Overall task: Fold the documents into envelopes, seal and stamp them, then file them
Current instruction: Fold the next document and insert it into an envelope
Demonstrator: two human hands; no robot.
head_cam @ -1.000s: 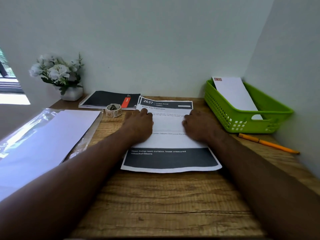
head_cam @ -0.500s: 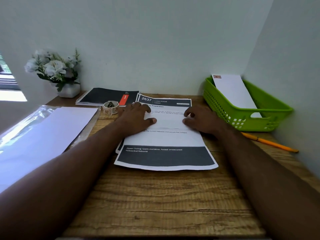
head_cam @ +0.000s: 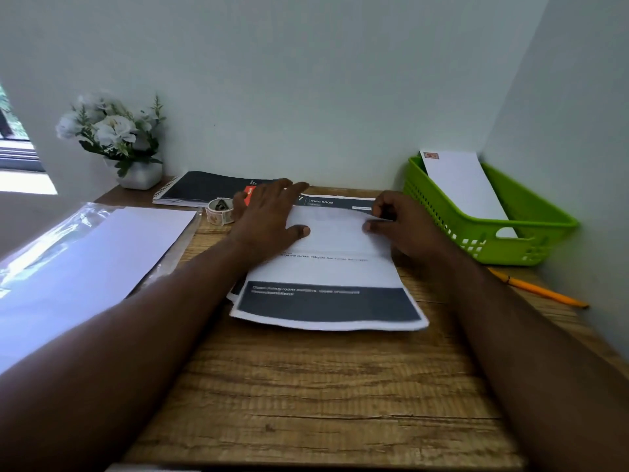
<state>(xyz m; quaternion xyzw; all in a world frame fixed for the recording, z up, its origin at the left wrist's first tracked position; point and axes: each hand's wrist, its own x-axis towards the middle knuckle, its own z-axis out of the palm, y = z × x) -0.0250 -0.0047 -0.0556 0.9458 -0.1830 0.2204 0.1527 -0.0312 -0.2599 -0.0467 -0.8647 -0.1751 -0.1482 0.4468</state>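
My left hand (head_cam: pixel 269 212) lies flat on the printed document (head_cam: pixel 326 267), fingers straight and spread over its far left corner, thumb pressing the white middle of the sheet; it grips nothing; my right hand (head_cam: pixel 398 223) sits on the far right part of the same document with fingers curled, and the thumb and fingertips seem to pinch the paper's edge there, though the blur keeps me from being sure how much paper is caught. The document lies on the wooden desk (head_cam: pixel 323 403) between and under both hands, its dark band nearest to me, and a second sheet's edge peeks from beneath at its left side. Just left of my left hand stands a small roll of stamps (head_cam: pixel 219 212); beyond that hand's fingers lies a dark spiral notebook (head_cam: pixel 204 189); further left and back is a white pot of flowers (head_cam: pixel 115 137). Well left of my left forearm lies a stack of white envelopes (head_cam: pixel 85 260) on clear plastic wrap. Right of my right hand sits a green basket (head_cam: pixel 531 247) holding one stamped envelope (head_cam: pixel 463 185) leaning on its far rim; a yellow pencil (head_cam: pixel 541 292) lies just on my side of the basket.
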